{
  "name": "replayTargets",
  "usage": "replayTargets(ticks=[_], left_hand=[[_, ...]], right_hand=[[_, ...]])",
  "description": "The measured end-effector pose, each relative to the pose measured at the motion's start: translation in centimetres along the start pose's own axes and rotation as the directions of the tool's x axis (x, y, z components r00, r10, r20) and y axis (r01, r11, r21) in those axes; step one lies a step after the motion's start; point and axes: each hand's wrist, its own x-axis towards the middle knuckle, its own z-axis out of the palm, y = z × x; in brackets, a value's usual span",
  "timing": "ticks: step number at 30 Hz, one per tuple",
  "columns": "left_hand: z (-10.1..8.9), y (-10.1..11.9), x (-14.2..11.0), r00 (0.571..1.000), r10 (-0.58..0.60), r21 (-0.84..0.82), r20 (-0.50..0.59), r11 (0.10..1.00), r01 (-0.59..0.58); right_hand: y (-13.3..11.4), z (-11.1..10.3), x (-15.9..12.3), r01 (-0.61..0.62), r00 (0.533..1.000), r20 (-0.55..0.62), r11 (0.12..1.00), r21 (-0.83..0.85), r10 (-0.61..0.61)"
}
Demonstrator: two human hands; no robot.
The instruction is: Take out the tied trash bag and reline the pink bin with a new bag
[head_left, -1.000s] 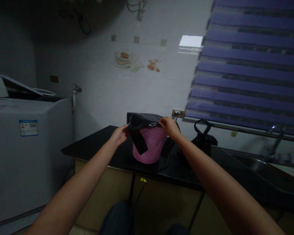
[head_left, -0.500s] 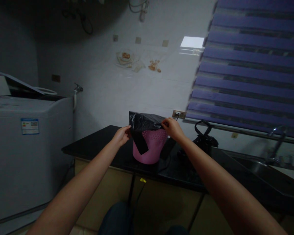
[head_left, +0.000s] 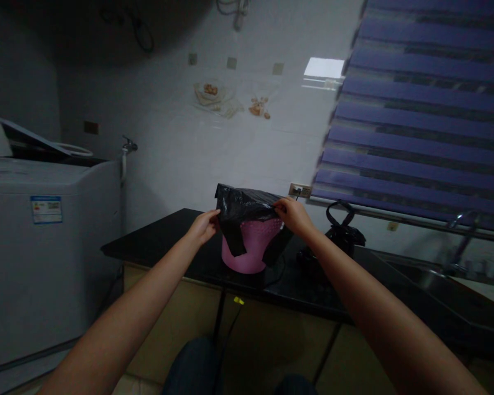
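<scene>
A pink bin [head_left: 253,253] with small holes near its top stands upright on the black countertop [head_left: 164,236]. Over its rim lies a black plastic bag [head_left: 247,204], and the bag's handle strips hang down the outside. My left hand [head_left: 205,226] pinches the bag's edge at the left of the rim. At the right front, my right hand [head_left: 292,213] has its fingers closed on the bag near the rim. The inside of the bin is hidden from this angle.
Right of the bin sits a tied black bag [head_left: 343,236]. Farther right are a sink [head_left: 432,277] and a faucet [head_left: 467,236]. A washing machine [head_left: 86,219] stands at the left. A socket [head_left: 299,190] with a plug and purple blinds [head_left: 415,120] are on the wall.
The bag's front edge sits slightly differently on the rim, and its right handle strip now hangs more visibly over the bin's front. Both hands stay at the rim; the view has shifted slightly.
</scene>
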Motion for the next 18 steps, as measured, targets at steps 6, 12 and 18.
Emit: replayTargets(ticks=[6, 12, 18], left_hand=[[0.3, 0.1, -0.3, 1.000, 0.010, -0.006, 0.010, 1.000, -0.010], [0.3, -0.1, -0.4, 1.000, 0.023, -0.014, 0.021, 1.000, -0.023], [0.1, -0.2, -0.5, 0.999, 0.034, -0.013, 0.036, 0.999, -0.033]], right_hand=[[0.5, 0.0, -0.1, 0.000, 1.000, -0.014, 1.000, 0.012, 0.000], [1.1, -0.1, -0.2, 0.012, 0.999, -0.037, 1.000, 0.007, -0.012], [1.6, -0.1, -0.4, 0.039, 0.997, -0.075, 0.999, 0.031, -0.036]])
